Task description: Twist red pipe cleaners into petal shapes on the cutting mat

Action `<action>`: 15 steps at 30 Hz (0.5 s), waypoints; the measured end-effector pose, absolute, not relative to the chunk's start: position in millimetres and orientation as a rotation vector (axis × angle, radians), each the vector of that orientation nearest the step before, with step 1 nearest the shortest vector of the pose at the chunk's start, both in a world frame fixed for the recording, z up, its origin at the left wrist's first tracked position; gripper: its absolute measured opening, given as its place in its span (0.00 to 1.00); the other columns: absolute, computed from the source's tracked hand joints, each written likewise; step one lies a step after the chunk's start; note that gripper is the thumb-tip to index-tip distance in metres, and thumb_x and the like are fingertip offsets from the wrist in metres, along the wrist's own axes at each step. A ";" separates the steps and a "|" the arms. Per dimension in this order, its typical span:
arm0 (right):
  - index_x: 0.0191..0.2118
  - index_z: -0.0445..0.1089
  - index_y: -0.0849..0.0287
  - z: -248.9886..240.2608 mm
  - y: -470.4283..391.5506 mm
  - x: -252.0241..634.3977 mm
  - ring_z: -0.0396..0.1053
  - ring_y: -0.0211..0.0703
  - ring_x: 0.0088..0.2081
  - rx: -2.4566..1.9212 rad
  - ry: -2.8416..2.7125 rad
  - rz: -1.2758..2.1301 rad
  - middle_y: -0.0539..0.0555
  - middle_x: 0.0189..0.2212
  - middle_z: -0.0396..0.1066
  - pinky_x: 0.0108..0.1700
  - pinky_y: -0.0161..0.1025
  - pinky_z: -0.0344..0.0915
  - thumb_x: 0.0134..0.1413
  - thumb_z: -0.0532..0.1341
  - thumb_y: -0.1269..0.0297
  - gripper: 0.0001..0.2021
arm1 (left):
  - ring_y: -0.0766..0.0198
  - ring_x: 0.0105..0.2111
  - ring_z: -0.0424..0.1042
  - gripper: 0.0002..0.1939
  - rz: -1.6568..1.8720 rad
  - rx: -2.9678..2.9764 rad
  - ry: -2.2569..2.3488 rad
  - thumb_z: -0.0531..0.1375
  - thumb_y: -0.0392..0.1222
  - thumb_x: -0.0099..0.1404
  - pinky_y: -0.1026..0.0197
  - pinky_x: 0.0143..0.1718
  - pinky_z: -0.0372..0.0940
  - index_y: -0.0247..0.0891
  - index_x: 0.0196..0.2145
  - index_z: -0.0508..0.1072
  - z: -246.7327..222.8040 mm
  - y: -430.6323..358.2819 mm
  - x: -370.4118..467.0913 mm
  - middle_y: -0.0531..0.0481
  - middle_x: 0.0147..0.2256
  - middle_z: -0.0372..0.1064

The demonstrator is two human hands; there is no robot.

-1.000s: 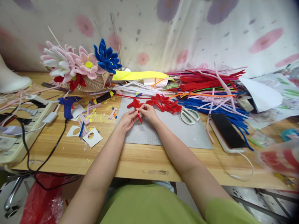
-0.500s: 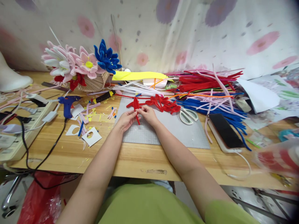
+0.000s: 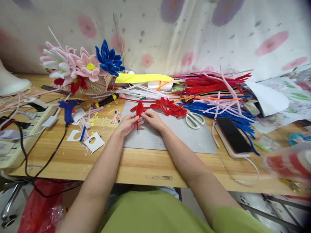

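My left hand (image 3: 129, 125) pinches a red pipe-cleaner petal (image 3: 139, 109) near its lower end, and a short red stem hangs below the fingers. From the other side, my right hand (image 3: 153, 119) closes its thumb and fingertips at the petal's right edge. Both hands are above a grey cutting mat (image 3: 155, 139). Just beyond them lie several shaped red petals (image 3: 167, 107) in a loose pile. White-handled scissors (image 3: 195, 120) rest to the right of that pile.
Bundles of red pipe cleaners (image 3: 213, 84) and blue pipe cleaners (image 3: 218, 113) lie at the back right. A phone (image 3: 233, 135) sits on the right. On the left are a blue glue gun (image 3: 69, 109), a power strip (image 3: 36, 129), cut card (image 3: 94, 142) and a flower basket (image 3: 97, 86).
Both hands stay together at the red petal, which now stands more upright with its broad side showing. The right fingertips have shifted slightly down along its edge.
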State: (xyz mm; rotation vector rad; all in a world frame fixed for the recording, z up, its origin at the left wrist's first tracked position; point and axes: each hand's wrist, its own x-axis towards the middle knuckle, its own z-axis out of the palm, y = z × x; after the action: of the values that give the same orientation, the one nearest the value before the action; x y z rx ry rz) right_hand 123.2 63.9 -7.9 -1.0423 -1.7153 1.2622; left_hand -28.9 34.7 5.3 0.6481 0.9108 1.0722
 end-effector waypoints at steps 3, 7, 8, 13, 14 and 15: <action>0.20 0.58 0.59 -11.0 66.0 124.2 0.53 0.33 0.25 -1.101 -1.663 1.190 0.46 0.19 0.56 0.30 0.34 0.52 0.45 0.58 0.44 0.22 | 0.76 0.22 0.65 0.05 1.128 0.698 0.894 0.62 0.25 0.54 0.64 0.40 0.70 0.30 0.28 0.76 6.4 33.1 -24.1 0.53 0.22 0.68; 0.19 0.57 0.59 -11.5 67.3 124.7 0.52 0.33 0.24 -1.067 -1.631 1.224 0.45 0.18 0.55 0.28 0.34 0.50 0.43 0.59 0.43 0.22 | 0.76 0.22 0.66 0.04 1.120 0.700 0.885 0.62 0.27 0.54 0.64 0.40 0.69 0.30 0.29 0.76 3.4 31.5 -18.6 0.52 0.23 0.69; 0.19 0.57 0.59 -11.9 67.7 124.5 0.52 0.33 0.24 -1.063 -1.627 1.230 0.45 0.18 0.55 0.28 0.34 0.50 0.42 0.59 0.43 0.23 | 0.75 0.23 0.67 0.03 1.110 0.688 0.884 0.62 0.28 0.55 0.63 0.41 0.69 0.30 0.29 0.76 2.1 31.4 -17.9 0.52 0.23 0.69; 0.18 0.55 0.58 -17.5 70.4 122.2 0.51 0.32 0.23 -1.171 -1.628 1.140 0.45 0.18 0.55 0.27 0.34 0.49 0.40 0.61 0.42 0.24 | 0.69 0.27 0.72 0.05 1.058 0.580 0.929 0.59 0.28 0.59 0.60 0.42 0.69 0.28 0.30 0.76 -1.3 32.9 -17.5 0.47 0.25 0.72; 0.18 0.55 0.58 -18.2 70.7 121.8 0.51 0.32 0.23 -1.200 -1.627 1.110 0.45 0.18 0.55 0.27 0.34 0.49 0.41 0.61 0.42 0.24 | 0.69 0.27 0.73 0.06 1.051 0.557 0.939 0.58 0.28 0.60 0.60 0.42 0.69 0.28 0.31 0.75 -0.7 33.4 -17.9 0.46 0.25 0.73; 0.18 0.55 0.59 -18.4 70.7 121.6 0.51 0.32 0.23 -1.217 -1.625 1.088 0.45 0.18 0.55 0.27 0.34 0.49 0.41 0.61 0.43 0.24 | 0.69 0.27 0.73 0.07 1.047 0.536 0.946 0.57 0.27 0.61 0.61 0.41 0.70 0.28 0.31 0.75 0.2 33.8 -18.3 0.46 0.25 0.73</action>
State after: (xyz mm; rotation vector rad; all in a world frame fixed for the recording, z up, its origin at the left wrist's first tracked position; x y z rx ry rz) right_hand 121.6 70.7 -18.4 -1.2173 -1.6249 1.0879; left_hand -18.3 33.8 0.2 0.5362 0.9459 1.0472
